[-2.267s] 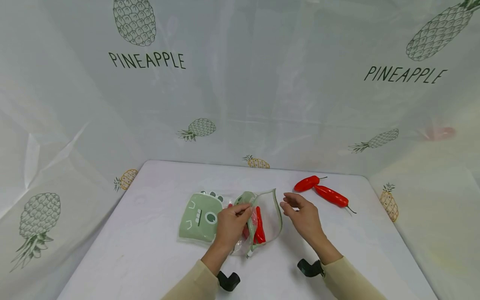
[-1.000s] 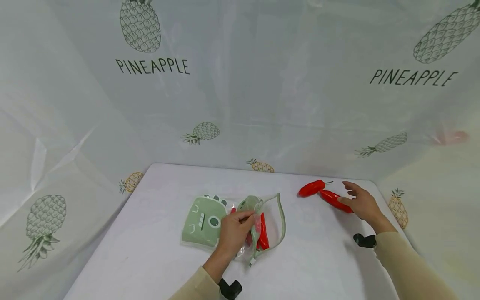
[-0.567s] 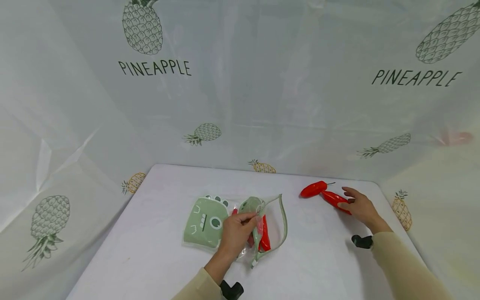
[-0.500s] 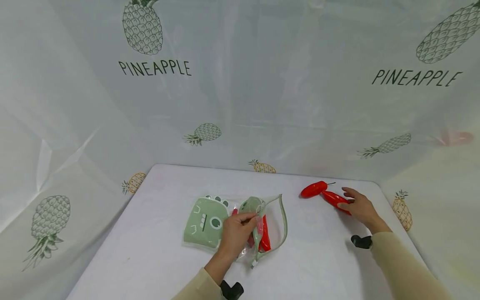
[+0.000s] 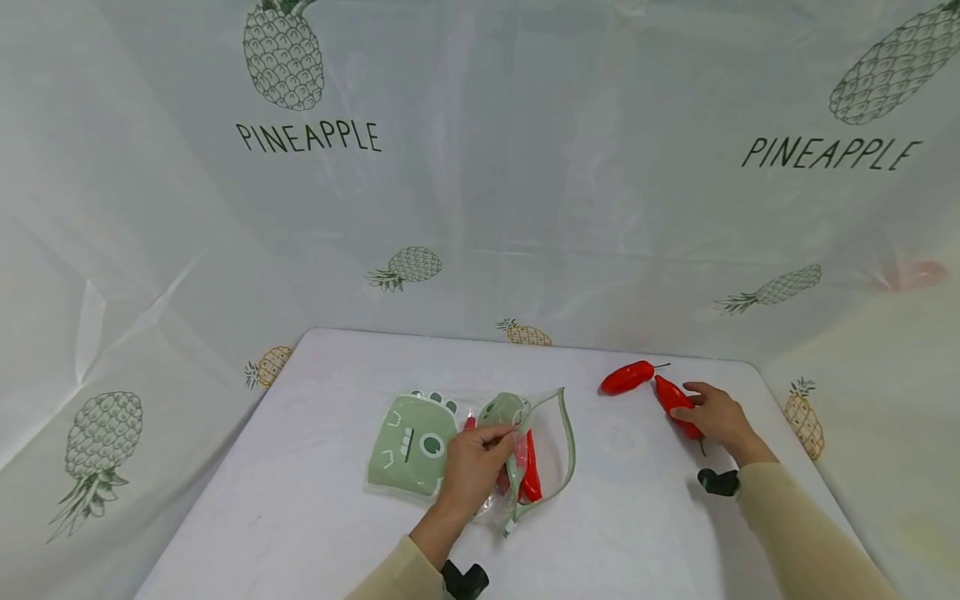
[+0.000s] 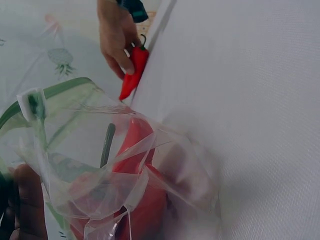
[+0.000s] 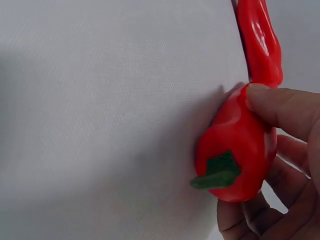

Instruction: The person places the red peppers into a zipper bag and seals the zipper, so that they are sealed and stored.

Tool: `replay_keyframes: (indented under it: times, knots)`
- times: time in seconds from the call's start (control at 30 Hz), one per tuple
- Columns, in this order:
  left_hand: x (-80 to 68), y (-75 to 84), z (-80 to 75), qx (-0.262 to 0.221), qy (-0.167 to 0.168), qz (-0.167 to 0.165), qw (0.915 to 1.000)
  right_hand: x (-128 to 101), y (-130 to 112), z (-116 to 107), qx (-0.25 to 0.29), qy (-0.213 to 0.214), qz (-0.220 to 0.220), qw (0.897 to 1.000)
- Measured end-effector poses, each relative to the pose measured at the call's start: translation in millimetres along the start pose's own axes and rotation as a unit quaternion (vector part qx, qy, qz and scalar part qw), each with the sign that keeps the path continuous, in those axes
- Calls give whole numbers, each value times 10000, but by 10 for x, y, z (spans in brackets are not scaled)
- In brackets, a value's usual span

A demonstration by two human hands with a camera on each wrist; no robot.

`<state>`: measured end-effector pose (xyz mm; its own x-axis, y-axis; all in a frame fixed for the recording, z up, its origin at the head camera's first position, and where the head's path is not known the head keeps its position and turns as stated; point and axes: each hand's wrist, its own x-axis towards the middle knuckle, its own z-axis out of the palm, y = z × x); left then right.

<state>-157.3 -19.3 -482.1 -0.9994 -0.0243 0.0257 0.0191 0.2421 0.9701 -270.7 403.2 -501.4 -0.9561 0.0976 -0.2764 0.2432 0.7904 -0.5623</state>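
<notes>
Lighting is bright, even and diffuse. Shadows are soft: one lies on the table (image 7: 100,125) left of the gripped pepper (image 7: 240,155), a fainter one beside the bag (image 6: 125,175). Glare streaks mark the pepper skin and bag film. The head view bows at its edges. The wrist views are soft close to the lens.
</notes>
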Motion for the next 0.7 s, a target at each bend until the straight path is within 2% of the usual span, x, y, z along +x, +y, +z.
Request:
replay_keyframes:
  times: [0.1, 0.23, 0.43, 0.7]
  knots:
    - [-2, -1, 1, 12, -17, 0, 10000, -27, -14, -14, -49, -39, 74, 10000]
    - [-3, 0, 1, -19, -57, 45, 10000, -67, -31, -9, 147, -8, 126, 9998]
    - [1, -1, 5, -110, -113, 107, 9998, -164, -91, 6, 706, 69, 125, 9974]
    - [8, 5, -1, -53, -55, 131, 9999, -338, -243, 75, 1611, 94, -114, 9868]
